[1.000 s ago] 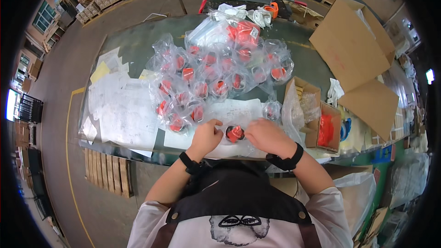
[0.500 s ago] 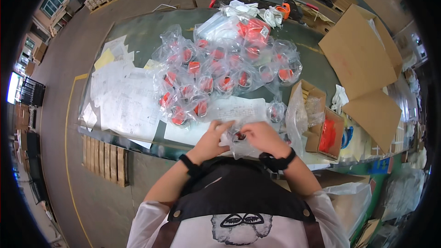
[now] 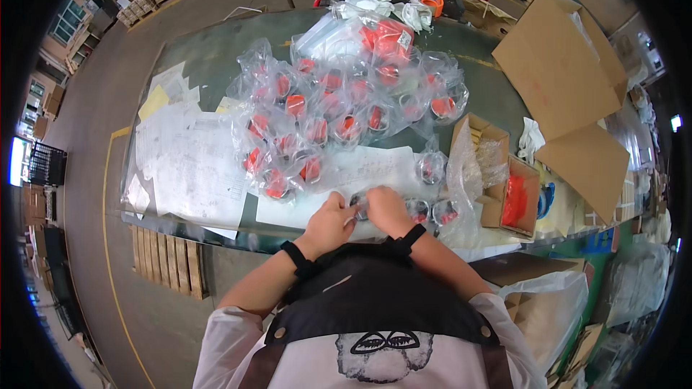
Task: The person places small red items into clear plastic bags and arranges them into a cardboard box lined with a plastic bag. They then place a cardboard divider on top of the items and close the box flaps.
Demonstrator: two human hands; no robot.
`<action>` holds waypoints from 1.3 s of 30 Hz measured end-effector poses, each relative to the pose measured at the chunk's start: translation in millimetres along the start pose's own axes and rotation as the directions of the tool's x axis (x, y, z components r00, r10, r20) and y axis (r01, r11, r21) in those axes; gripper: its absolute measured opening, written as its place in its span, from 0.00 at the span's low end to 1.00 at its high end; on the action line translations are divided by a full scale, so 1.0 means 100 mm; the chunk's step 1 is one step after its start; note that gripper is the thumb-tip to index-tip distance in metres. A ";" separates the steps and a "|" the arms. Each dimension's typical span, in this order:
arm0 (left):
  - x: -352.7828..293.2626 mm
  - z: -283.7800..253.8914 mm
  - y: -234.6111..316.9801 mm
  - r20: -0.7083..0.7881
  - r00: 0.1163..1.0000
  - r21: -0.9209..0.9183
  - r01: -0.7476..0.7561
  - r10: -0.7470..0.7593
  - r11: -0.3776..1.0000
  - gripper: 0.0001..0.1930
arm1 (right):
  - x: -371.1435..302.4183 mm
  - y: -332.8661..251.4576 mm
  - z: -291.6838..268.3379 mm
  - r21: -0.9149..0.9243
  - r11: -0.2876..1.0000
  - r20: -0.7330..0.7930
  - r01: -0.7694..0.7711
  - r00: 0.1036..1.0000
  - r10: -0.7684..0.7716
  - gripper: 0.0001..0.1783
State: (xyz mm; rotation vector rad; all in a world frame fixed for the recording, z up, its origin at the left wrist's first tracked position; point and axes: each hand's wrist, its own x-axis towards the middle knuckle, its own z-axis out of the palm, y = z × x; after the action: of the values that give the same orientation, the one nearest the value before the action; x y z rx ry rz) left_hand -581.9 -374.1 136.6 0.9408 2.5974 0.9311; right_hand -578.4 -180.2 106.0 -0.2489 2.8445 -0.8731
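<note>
Warehouse floor, long green worktable [image 3: 216, 50] spread with paper sheets [image 3: 191, 173] and a heap of clear bagged red-and-black parts [image 3: 339, 112]. At the near edge, left hand [image 3: 330, 222] and right hand [image 3: 387, 209] brought together, both pinching one small bagged part [image 3: 358, 205] between them, probably to work its bag. Too hidden to tell its axis or heading. Open carton [image 3: 515, 194] just right.

The hands [image 3: 360, 216] cover the small part [image 3: 358, 205] between them, too tiny to make out, fingertips tucked from sight.
</note>
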 end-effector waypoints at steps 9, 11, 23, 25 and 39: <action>0.26 0.12 0.04 0.262 0.954 0.160 0.108 -0.148 0.981 0.18 | -0.30 -0.38 -0.28 -0.251 0.967 0.287 -0.041 0.951 0.115 0.15; 0.24 0.12 -0.07 0.136 0.986 -0.095 0.107 -0.094 0.990 0.18 | -0.24 -0.31 -0.19 -0.308 0.945 0.227 -0.110 0.956 0.185 0.12; 0.08 -0.46 -0.29 0.233 0.517 -0.940 0.338 -0.823 -0.053 0.27 | 0.58 -0.80 -0.39 0.303 0.934 -0.398 0.190 0.916 -0.057 0.14; 0.12 -0.34 -0.33 0.130 0.579 -0.929 0.355 -0.805 0.106 0.13 | 0.74 -0.92 -0.15 0.175 0.955 -0.512 0.238 0.851 -0.118 0.13; -0.45 -0.48 -0.02 0.091 0.912 -0.815 0.299 -0.400 0.497 0.13 | -0.26 -0.81 -1.09 0.442 0.889 -0.037 0.118 0.993 -0.113 0.06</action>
State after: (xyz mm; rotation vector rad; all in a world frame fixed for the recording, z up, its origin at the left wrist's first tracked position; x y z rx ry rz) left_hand -568.2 -427.5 171.9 0.0770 1.8677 1.8278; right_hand -565.1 -181.7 243.9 -0.3549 2.5605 -1.5166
